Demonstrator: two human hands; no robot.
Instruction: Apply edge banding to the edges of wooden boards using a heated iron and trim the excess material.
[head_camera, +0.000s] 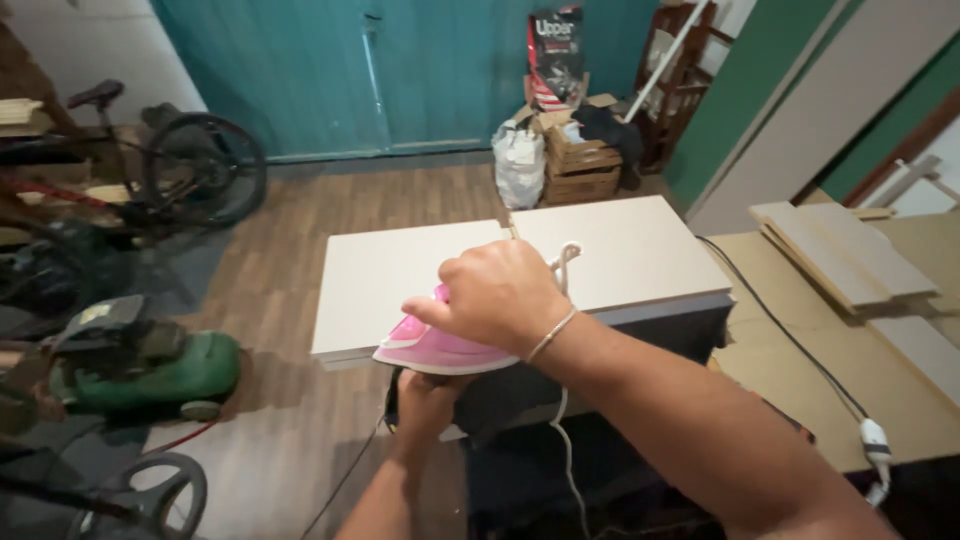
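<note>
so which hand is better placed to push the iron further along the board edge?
Right, likely. The right hand already grips the pink iron from above; the left hand sits beneath, against the dark panel under the white board.

A tall black bag (556, 55) with red and white print stands upright against the teal wall (topmost on the pile). Just below, a white plastic sack (519, 160) leans beside stacked wooden crates (580, 165).
</note>
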